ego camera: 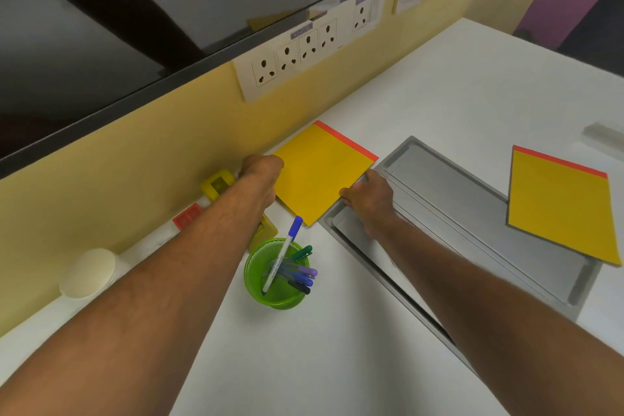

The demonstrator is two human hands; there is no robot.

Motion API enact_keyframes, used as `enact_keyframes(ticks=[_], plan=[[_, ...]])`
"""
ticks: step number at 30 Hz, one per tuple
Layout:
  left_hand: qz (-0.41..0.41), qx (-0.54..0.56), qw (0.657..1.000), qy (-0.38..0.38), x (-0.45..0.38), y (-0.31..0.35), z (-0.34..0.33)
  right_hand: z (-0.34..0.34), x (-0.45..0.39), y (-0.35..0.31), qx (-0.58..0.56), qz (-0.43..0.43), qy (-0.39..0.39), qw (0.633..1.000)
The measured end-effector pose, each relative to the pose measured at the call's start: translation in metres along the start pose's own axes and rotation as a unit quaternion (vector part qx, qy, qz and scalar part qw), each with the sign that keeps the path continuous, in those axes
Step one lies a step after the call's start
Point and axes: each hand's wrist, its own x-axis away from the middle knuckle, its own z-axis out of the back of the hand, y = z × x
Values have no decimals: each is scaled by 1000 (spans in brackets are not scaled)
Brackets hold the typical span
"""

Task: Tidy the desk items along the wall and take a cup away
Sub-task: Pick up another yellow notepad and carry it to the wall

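A yellow notepad [320,172] with a red top strip lies flat on the white desk against the yellow wall. My left hand [261,172] holds its left edge, and my right hand [369,196] grips its right corner. A second yellow notepad [560,206] rests to the right, partly on the grey cable tray lid [472,213]. A white paper cup [89,272] stands by the wall at the left. A green mesh pen holder [277,280] with several pens stands below the notepad.
A yellow block [217,184] and a red block [187,216] sit along the wall behind my left forearm. Another yellow piece [266,230] lies under that arm. Power sockets [290,57] line the yellow partition. A small pale object [604,132] lies at far right.
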Motion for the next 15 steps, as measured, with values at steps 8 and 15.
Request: enact_keyframes(ticks=[8,15], plan=[[-1,23,999,30,-9,-6,-6,2,2,5,-2,25,-6,1000],[-20,17,999,39,-4,-8,-4,15,8,9,-41,19,-43,998]])
